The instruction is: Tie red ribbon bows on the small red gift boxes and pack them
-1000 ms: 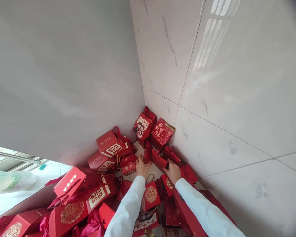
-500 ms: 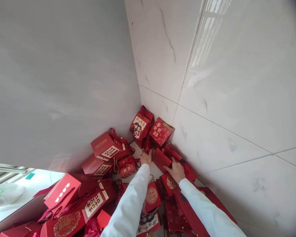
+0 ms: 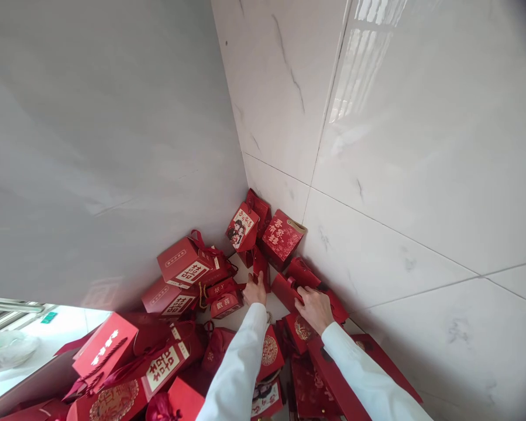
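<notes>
Many red gift boxes and bags with gold lettering lie heaped in the corner where the white walls meet. My right hand (image 3: 314, 309) grips the side of a red gift bag (image 3: 285, 292), which lies tilted against others. My left hand (image 3: 254, 289) has its fingers on the lower end of a narrow upright red bag (image 3: 261, 268). Next to that hand sits a small red box (image 3: 226, 305) with gold characters. Behind them stand a red box with a couple's picture (image 3: 242, 228) and a patterned red box (image 3: 282, 239).
Glossy white marble-look wall tiles (image 3: 389, 175) rise on the right, and a smooth grey-white wall (image 3: 91, 146) rises on the left. More red boxes and bags (image 3: 122, 362) spread toward the lower left. A pale floor (image 3: 271, 307) shows between them. A bright window-lit area lies at far left.
The view has shifted slightly, moving the scene left. My right hand has moved up and right onto the red bag, and my left hand has moved down a little.
</notes>
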Motion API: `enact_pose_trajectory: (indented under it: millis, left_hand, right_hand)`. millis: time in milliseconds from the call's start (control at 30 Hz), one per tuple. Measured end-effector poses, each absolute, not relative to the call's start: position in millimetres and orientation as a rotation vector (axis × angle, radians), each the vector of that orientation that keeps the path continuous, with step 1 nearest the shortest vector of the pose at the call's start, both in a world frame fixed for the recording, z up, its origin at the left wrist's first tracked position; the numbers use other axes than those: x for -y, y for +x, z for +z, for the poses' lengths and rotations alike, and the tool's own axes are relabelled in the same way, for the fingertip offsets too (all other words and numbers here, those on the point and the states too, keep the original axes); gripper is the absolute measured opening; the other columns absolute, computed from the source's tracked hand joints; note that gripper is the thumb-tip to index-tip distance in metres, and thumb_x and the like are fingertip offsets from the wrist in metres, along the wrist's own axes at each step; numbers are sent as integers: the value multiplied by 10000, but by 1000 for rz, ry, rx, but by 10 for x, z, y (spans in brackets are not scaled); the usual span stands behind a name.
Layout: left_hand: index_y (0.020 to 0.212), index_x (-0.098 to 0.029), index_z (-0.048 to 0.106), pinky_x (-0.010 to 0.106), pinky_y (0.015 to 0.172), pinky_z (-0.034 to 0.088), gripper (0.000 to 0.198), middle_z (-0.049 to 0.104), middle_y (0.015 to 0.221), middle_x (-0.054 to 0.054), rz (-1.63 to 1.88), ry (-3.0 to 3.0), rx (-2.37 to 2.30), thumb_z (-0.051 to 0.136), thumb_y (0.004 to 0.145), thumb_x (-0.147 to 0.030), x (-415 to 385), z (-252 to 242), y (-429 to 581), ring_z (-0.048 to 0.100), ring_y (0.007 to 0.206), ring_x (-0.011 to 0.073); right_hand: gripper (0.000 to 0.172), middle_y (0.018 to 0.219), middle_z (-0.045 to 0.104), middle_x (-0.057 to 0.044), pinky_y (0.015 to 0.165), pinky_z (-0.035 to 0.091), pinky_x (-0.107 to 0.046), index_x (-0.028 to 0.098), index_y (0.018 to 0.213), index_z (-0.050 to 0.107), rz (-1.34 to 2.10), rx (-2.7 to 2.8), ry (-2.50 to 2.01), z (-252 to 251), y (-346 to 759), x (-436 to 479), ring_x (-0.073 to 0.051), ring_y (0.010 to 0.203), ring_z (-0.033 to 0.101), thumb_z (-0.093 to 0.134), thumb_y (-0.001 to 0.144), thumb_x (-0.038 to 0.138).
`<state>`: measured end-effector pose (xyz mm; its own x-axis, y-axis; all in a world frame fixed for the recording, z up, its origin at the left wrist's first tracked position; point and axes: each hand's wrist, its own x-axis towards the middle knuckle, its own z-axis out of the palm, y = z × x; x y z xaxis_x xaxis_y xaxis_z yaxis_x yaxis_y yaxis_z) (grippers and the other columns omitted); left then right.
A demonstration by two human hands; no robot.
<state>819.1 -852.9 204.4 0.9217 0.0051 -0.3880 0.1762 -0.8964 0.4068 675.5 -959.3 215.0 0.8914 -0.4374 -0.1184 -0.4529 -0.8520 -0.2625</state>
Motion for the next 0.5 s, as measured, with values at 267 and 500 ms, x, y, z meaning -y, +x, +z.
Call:
enact_pose_trajectory:
  millis: [267,500]
  left_hand:
    - [1130,-101,620,418,868,451,621,662,1067,213,-475,2627,-207,282,911,-573,8346,1977,8007,605,1048,344]
    - [1134,-120,563,443,915,454,426,620,1110,103,-605,2571,-176,484,895,-463,8666,1955,8200,594,1023,211]
  right_hand:
    - [219,912,674,-44,644,425,-236,216,1022,624,125,-590,-2799,2194,6759,9702,-177,818,650,491,848,219]
    - [217,934,679,-59,630,439,-248,197,1052,596,160,-567,-2826,2202,6782,9686,-195,828,661,494,863,231]
